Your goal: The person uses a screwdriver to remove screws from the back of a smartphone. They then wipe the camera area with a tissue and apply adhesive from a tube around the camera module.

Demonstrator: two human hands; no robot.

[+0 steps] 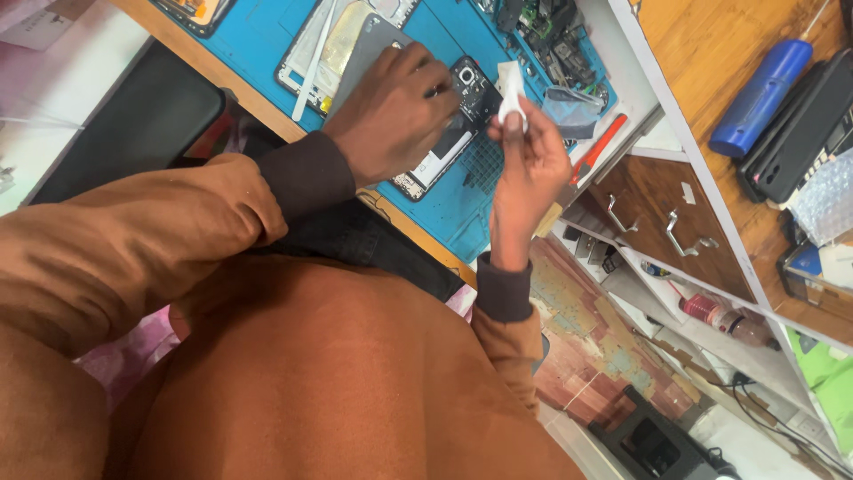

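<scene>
Opened phone under one hand, white strip pinched in the other.

The left hand [395, 111] presses fingers down on the opened phone [453, 124] lying on the blue mat [267, 36]; just beside it, the right hand [526, 169] pinches a small white strip [512, 89] upright.

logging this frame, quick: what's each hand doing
left hand: fingers pressed on the opened phone, grip unclear
right hand: pinching a small white piece

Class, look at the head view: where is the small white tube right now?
The small white tube is pinched in the right hand, upper centre of the head view, over the blue work mat, just right of the opened phone that the left hand touches.
</scene>
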